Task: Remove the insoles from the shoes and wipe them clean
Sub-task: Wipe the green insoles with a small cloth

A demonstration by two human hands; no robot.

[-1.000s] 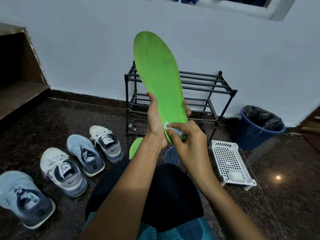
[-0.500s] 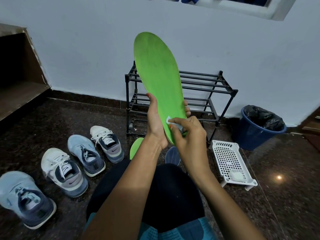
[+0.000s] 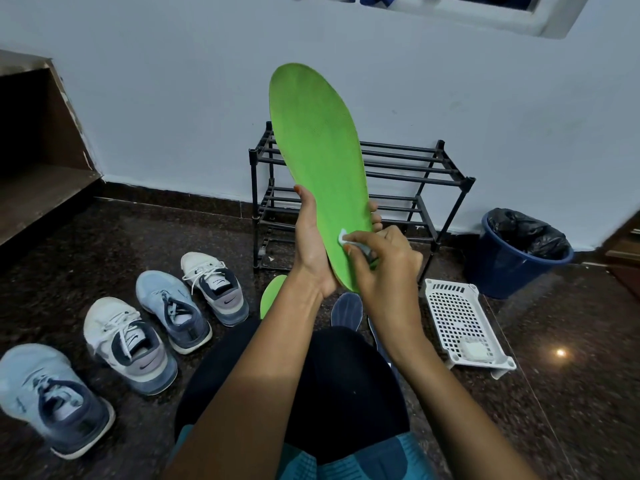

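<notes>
My left hand (image 3: 313, 237) grips the heel end of a bright green insole (image 3: 318, 147) and holds it upright in front of me, toe end up. My right hand (image 3: 384, 261) pinches a small white wipe (image 3: 344, 239) and presses it against the insole's lower part. A second green insole (image 3: 272, 294) and a dark blue insole (image 3: 346, 306) lie on the floor beyond my knees, partly hidden by my arms. Several sneakers stand in a row on the floor at the left, among them a white one (image 3: 214, 282) and a light blue one (image 3: 171, 310).
A black metal shoe rack (image 3: 415, 174) stands against the white wall. A white perforated tray (image 3: 460, 323) with a small white pad lies to the right. A blue bin (image 3: 519, 258) with a black liner stands at far right. Wooden steps (image 3: 38, 188) rise at left.
My right hand has moved the wipe up the insole's heel area, from near the bottom edge to a little higher. The left hand and insole stay in place.
</notes>
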